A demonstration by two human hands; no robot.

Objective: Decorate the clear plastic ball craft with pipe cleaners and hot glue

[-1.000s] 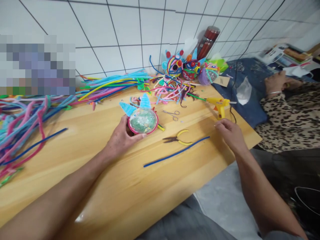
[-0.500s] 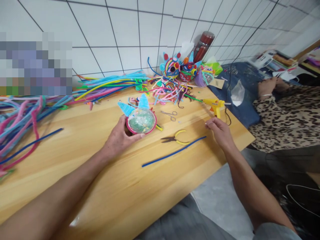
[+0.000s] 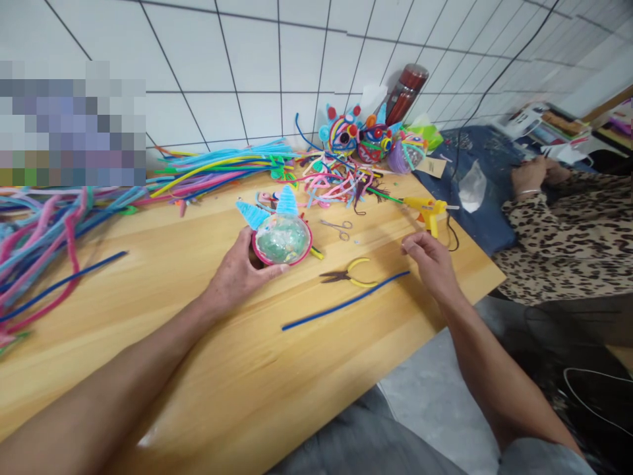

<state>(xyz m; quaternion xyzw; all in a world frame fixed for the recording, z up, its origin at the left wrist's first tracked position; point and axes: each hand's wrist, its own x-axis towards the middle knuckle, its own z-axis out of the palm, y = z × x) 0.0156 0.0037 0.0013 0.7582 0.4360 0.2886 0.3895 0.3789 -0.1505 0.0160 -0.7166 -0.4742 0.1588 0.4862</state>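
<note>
My left hand (image 3: 243, 272) grips a clear round craft ball (image 3: 281, 239) by its side. The ball has a pinkish-red rim and two pointed light-blue pipe-cleaner ears. My right hand (image 3: 429, 258) is closed in a pinch above the table's right part, and what its fingertips hold, if anything, is too small to make out. Just beyond it lies a yellow glue gun (image 3: 428, 208) with a green tip end. A dark blue pipe cleaner (image 3: 346, 302) lies between my hands, below yellow-handled pliers (image 3: 349, 273). Small scissors (image 3: 337, 228) rest farther back.
Bundled pipe cleaners (image 3: 217, 173) run along the tiled wall, with more at the left (image 3: 44, 244). Finished colourful craft balls (image 3: 373, 140) stand at the back beside a red thermos (image 3: 406, 94). At the right is another person's leopard-print sleeve (image 3: 573, 231) by a blue cloth (image 3: 482, 218).
My right hand has shifted slightly to the left, still pinched. The left hand keeps its hold on the ball, and the whole view has moved a little.
</note>
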